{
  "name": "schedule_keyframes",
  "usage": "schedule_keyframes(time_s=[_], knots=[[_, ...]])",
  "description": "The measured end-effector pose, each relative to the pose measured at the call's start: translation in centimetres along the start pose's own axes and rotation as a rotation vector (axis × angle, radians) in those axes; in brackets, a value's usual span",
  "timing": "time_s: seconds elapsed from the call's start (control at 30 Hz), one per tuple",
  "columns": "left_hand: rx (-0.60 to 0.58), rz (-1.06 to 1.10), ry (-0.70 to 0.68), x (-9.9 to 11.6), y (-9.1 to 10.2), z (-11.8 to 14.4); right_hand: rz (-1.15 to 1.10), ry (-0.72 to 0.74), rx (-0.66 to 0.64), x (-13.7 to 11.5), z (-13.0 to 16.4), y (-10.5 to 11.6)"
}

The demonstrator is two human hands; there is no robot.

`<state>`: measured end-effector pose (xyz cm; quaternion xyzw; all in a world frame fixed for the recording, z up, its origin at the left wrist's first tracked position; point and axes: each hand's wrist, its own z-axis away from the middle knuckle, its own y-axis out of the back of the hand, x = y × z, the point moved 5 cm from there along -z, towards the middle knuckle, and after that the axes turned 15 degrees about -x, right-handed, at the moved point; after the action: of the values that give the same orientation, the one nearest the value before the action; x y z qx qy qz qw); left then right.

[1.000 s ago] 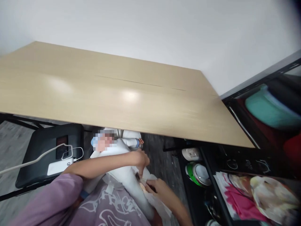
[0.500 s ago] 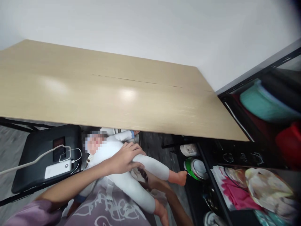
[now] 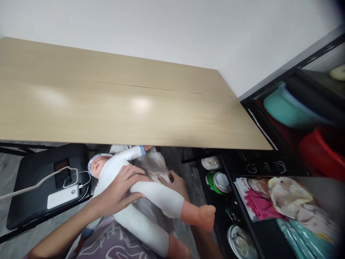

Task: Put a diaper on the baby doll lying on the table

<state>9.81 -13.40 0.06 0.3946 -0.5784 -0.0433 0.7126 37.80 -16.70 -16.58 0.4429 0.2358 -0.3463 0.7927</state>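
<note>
A baby doll [image 3: 110, 172] in a white suit with blue cuffs and a patterned cap lies on its back across my lap, head to the left, bare feet to the right. My left hand [image 3: 125, 185] grips it at the hip, thumb on the near side and fingers over the belly. On the doll's far side, my right hand [image 3: 175, 183] pinches a whitish, see-through plastic bag [image 3: 155, 163]. Something small and dark brown shows by its fingers. The doll's raised leg covers part of that hand and arm.
A pale wooden table [image 3: 113, 118] stands ahead, its front edge just beyond the doll. Left, a black chair seat [image 3: 27, 194] bears a white power bank [image 3: 63, 196] with a cable. Right, dark shelves hold cans [image 3: 218, 181], a teal basin [image 3: 293, 108], a red basin [image 3: 323, 151] and bags.
My right hand has come up from beneath the doll's leg, bringing the plastic bag into fuller view beside it. My left hand and the doll have shifted slightly left in the picture.
</note>
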Motion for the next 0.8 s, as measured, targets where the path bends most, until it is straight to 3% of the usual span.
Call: schedule_keyframes(time_s=[0.17, 0.3, 0.37, 0.47, 0.57, 0.7, 0.8], knots=[[-0.040, -0.072, -0.030, 0.6, -1.9, -0.3, 0.121, -0.010, 0.160, -2.4, -5.7, -2.8], [-0.063, -0.138, -0.078, 1.2, -3.3, -0.7, 0.185, 0.044, 0.342, -2.9, -5.7, -2.8], [-0.064, -0.160, -0.088, 1.2, -3.7, -0.7, 0.217, 0.145, 0.390, -3.8, -5.3, -3.1], [-0.073, -0.183, -0.095, 1.2, -3.9, -0.8, 0.286, 0.327, 0.287, -5.4, -6.7, -4.8], [-0.090, -0.211, -0.098, 1.1, -4.0, -1.2, 0.238, 0.318, 0.170, -5.8, -10.2, -6.1], [-0.138, -0.231, -0.096, 0.9, -4.4, -1.6, 0.143, 0.308, 0.178, -6.4, -14.1, -5.9], [-0.145, -0.235, -0.082, 0.8, -4.4, -1.7, 0.067, 0.391, 0.172, -6.8, -14.8, -5.1]])
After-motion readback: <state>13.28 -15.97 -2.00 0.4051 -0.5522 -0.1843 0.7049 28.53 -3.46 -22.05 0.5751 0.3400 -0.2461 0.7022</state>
